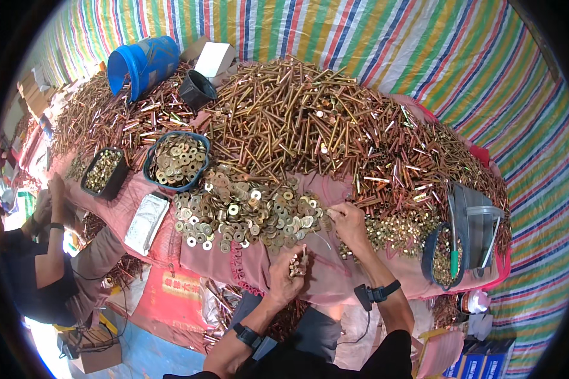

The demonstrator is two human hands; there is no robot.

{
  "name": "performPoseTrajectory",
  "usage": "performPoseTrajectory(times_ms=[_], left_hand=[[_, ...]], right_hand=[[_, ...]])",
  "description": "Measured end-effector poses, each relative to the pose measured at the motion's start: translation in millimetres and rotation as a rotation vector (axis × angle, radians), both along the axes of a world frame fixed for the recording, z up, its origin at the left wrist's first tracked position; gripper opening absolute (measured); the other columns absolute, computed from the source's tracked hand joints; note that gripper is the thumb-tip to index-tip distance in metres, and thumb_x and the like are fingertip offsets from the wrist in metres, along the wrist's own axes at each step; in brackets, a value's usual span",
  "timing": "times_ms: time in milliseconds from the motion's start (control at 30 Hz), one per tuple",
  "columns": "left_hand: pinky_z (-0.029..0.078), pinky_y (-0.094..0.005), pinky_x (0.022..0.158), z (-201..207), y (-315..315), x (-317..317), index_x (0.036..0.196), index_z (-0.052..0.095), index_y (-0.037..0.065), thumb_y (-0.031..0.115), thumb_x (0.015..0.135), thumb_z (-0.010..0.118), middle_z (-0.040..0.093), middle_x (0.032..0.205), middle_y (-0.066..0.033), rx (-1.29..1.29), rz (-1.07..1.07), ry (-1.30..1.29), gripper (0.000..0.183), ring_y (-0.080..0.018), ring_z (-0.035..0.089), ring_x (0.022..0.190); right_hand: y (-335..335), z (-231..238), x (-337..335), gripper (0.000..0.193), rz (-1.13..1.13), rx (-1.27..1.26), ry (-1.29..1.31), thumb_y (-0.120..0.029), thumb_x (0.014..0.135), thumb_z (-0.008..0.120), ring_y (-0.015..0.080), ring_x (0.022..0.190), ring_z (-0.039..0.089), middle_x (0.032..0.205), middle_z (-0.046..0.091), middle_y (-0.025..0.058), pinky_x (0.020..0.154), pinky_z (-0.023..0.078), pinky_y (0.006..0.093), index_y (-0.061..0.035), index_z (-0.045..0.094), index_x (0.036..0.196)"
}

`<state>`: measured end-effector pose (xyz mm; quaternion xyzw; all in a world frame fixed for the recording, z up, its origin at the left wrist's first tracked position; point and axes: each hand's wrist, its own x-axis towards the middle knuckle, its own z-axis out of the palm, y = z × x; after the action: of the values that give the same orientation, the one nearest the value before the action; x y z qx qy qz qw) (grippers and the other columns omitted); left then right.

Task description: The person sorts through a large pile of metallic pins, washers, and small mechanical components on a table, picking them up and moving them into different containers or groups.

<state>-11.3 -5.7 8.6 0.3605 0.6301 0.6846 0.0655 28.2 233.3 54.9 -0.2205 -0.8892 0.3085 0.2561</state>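
Observation:
My left hand (286,278) is closed around several copper-coloured bolts (298,268), held just in front of the washer pile; their ends stick out of the fist. My right hand (349,226) has its fingertips pinched together at the right edge of that pile. Whatever lies between those fingertips is too small to make out. Flat, dull brass washers (234,211) are heaped on the pink cloth (202,252), left of my right hand. Small gold-coloured nuts (395,234) are spread to the right of it. Beyond both lies a large mound of copper-coloured bolts (291,120).
A blue basin (150,169) of washers and a black tub (121,175) of nuts stand left, near a white packet (146,221). A blue bucket (133,72) lies tipped behind. Another container (430,252) of nuts sits right. A co-worker's arm (55,234) is at far left.

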Motion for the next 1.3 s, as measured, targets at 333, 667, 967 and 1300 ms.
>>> performPoseTrajectory(times_ms=[333, 667, 967, 1300], left_hand=[[0.055, -0.0296, 0.073, 5, 2, 2, 0.130, 0.068, 0.000, -0.010, 0.085, 0.055, 0.071, 0.094, -0.0081, 0.044, 0.007, -0.034, 0.047, -0.0182, 0.068, 0.076], [0.056, -0.0319, 0.074, 6, -4, -1, 0.129, 0.069, 0.002, -0.008, 0.081, 0.057, 0.072, 0.093, -0.0120, 0.008, -0.002, 0.051, 0.050, -0.0233, 0.070, 0.077], [0.056, -0.0356, 0.076, -2, -4, 1, 0.124, 0.070, 0.002, -0.009, 0.079, 0.057, 0.073, 0.096, -0.0120, -0.021, -0.040, 0.048, 0.048, -0.0250, 0.070, 0.082], [0.054, -0.0379, 0.074, 0, -4, 0, 0.122, 0.070, 0.002, -0.005, 0.079, 0.067, 0.072, 0.095, -0.0126, -0.007, -0.010, 0.102, 0.043, -0.0289, 0.068, 0.080]], right_hand=[[-30, 2, 17, 0.010, 0.113, -0.010, 0.060, -0.008, 0.097, 0.074, 0.0108, 0.072, 0.068, 0.086, 0.075, 0.0060, 0.064, 0.054, 0.0269, 0.0018, 0.075, 0.101], [-74, 43, 44, 0.021, 0.073, -0.981, 0.020, -0.010, 0.101, 0.074, 0.0076, 0.063, 0.066, 0.080, 0.072, 0.0056, 0.054, 0.051, 0.0205, 0.0013, 0.066, 0.117], [-106, 56, 42, 0.023, 0.049, -0.902, 0.041, -0.017, 0.102, 0.073, 0.0085, 0.061, 0.067, 0.080, 0.074, 0.0068, 0.053, 0.052, 0.0209, 0.0015, 0.066, 0.115], [-48, 46, 48, 0.020, -0.120, 0.365, 0.010, -0.005, 0.092, 0.071, 0.0319, 0.084, 0.068, 0.102, 0.065, 0.0153, 0.071, 0.056, 0.0412, -0.0023, 0.070, 0.112]])
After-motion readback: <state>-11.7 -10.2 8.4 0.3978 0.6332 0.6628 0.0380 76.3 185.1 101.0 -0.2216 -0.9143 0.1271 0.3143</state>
